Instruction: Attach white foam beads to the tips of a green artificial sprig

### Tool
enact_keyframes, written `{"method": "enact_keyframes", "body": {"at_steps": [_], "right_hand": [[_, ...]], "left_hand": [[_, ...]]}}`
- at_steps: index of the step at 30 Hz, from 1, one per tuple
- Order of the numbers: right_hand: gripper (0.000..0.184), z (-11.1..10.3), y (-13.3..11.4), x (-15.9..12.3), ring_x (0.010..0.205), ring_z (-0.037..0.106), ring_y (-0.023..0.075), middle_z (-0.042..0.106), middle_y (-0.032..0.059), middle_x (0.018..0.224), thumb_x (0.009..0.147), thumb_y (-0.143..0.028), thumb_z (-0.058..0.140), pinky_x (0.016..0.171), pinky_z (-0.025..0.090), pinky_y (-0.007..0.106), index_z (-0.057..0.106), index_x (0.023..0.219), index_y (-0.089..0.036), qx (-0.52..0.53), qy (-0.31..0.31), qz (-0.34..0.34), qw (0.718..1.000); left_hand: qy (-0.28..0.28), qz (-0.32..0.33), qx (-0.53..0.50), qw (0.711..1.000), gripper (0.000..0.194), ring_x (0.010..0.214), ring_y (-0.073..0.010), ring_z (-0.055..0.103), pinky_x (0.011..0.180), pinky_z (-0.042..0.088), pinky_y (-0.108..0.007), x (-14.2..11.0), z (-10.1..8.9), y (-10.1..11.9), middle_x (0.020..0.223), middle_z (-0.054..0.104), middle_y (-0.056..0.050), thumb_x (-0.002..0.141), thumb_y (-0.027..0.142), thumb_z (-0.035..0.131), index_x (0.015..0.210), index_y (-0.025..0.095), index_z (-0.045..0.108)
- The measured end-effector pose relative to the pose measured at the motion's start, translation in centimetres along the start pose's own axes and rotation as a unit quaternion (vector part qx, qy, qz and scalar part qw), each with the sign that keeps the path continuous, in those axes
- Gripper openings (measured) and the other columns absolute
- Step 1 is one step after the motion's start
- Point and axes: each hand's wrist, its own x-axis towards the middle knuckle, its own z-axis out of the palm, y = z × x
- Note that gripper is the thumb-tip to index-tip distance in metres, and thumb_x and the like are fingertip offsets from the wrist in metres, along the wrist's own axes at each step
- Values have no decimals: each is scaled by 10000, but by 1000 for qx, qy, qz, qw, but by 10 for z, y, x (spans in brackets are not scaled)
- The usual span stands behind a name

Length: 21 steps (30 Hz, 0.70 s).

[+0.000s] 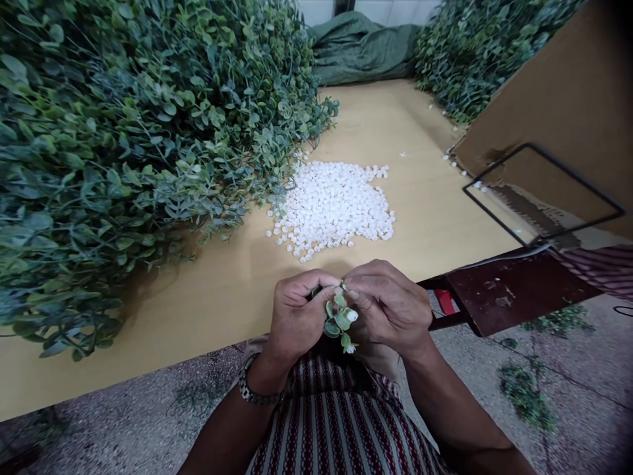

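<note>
My left hand (299, 313) pinches an artificial leafy sprig (339, 320) between thumb and forefinger, close to the table's front edge. The sprig hangs down between my hands, with small white flowers (351, 315) among its green leaves. Fingertips of my right hand (390, 303) meet the left ones at the top of the sprig, closed on a tiny whitish piece that they mostly hide; it looks like a small white flower. Just beyond my hands lies a heap of small white flower pieces (341, 204) on the tan table (420, 198).
Large piles of artificial greenery (148, 119) cover the left side, with more greenery (479, 53) at the back right. A green cloth sack (366, 49) lies at the far end. On the right are a cardboard box (554, 112), a black wire frame (544, 191) and a dark red stool (524, 290).
</note>
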Motion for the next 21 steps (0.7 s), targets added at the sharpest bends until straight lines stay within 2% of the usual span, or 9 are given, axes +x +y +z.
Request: {"method": "enact_keyframes", "body": {"at_steps": [3, 6, 10, 13, 16, 17, 18, 20, 21], "right_hand": [[189, -5, 0, 2, 736, 645, 149, 677, 24, 770, 824, -70, 625, 623, 547, 290, 670, 947, -207, 54, -5, 40, 998], [134, -12, 1, 1, 749, 649, 166, 683, 22, 778, 833, -154, 644, 638, 546, 316, 678, 945, -220, 104, 39, 80, 991], [80, -20, 3, -7, 727, 640, 167, 663, 23, 757, 839, -166, 632, 640, 527, 318, 691, 871, -210, 93, 74, 126, 985], [94, -25, 5, -13, 724, 633, 164, 658, 20, 748, 839, -144, 627, 641, 512, 313, 692, 840, -211, 86, 69, 140, 984], [111, -31, 6, -18, 727, 626, 160, 660, 20, 760, 833, -123, 629, 648, 498, 306, 696, 842, -211, 82, 77, 146, 983], [117, -32, 7, -19, 726, 624, 159, 660, 20, 760, 831, -116, 629, 649, 495, 304, 697, 844, -210, 78, 79, 146, 983], [123, -34, 8, -20, 725, 622, 158, 659, 20, 761, 830, -110, 627, 648, 491, 300, 696, 848, -210, 73, 79, 146, 983], [131, -37, 8, -22, 724, 618, 157, 655, 20, 765, 829, -103, 623, 641, 489, 292, 692, 856, -211, 60, 75, 148, 984], [135, -38, 8, -22, 725, 616, 157, 652, 19, 768, 829, -100, 619, 639, 490, 288, 687, 858, -213, 53, 68, 149, 985]], "left_hand": [[-35, -4, -51, 998, 93, 486, -83, 518, 448, 412, -174, 1, -1, 0, 549, 626, 4, 699, 177, 736, 621, 143, 698], [-94, -22, -142, 985, 112, 459, -104, 559, 421, 435, -194, 2, -3, 1, 591, 683, -34, 699, 238, 756, 666, 142, 709], [-147, -52, -195, 968, 190, 393, -111, 541, 368, 424, -214, -4, -7, 5, 597, 690, -54, 686, 314, 779, 679, 140, 702], [-213, -59, -141, 965, 205, 466, -123, 575, 438, 465, -230, -16, -8, 3, 635, 692, -69, 753, 346, 719, 714, 145, 715], [-318, -80, 10, 945, 147, 571, -130, 615, 546, 497, -234, -26, -2, -16, 670, 697, -66, 788, 263, 659, 725, 143, 717], [-326, -102, 62, 938, 130, 572, -128, 613, 548, 496, -230, -26, 1, -26, 656, 689, -53, 781, 234, 657, 705, 139, 704], [-295, -129, 108, 940, 140, 541, -119, 595, 516, 484, -222, -25, 6, -36, 631, 673, -33, 783, 232, 657, 681, 140, 685], [-222, -118, 145, 957, 207, 550, -117, 586, 516, 491, -231, -16, 14, -52, 651, 653, -23, 869, 262, 585, 734, 130, 669], [-185, -100, 158, 965, 195, 624, -129, 616, 571, 524, -258, -9, 16, -57, 751, 672, -35, 897, 280, 570, 834, 127, 671]]}}
